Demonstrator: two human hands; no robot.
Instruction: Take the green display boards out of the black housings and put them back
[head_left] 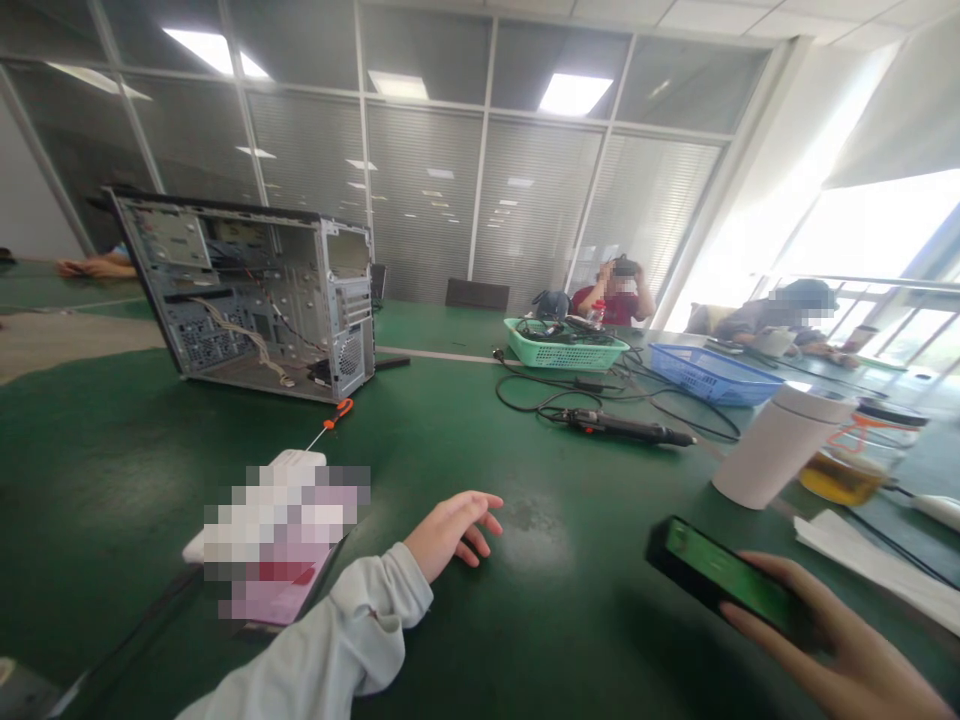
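Observation:
My left hand (457, 530) is at the middle of the green table, palm down, with its fingers loosely bent, apart and holding nothing. At the lower right, my right hand (840, 630) grips a black rectangular device (735, 575) with a green face, thumb along one side and fingers along the other. It is tilted above the tabletop and slightly blurred, so its exact kind is unclear. Left of my left hand lie a white power strip (281, 480), partly blurred out, and a pinkish flat item (300, 570), also partly blurred out.
An opened computer case (255, 300) stands at the back left, with an orange-handled tool (339, 414) before it. Farther right are a green basket of cables (566, 350), a blue basket (712, 375), an electric screwdriver (630, 428), a white tumbler (780, 445) and a jar (855, 465). Other people sit beyond.

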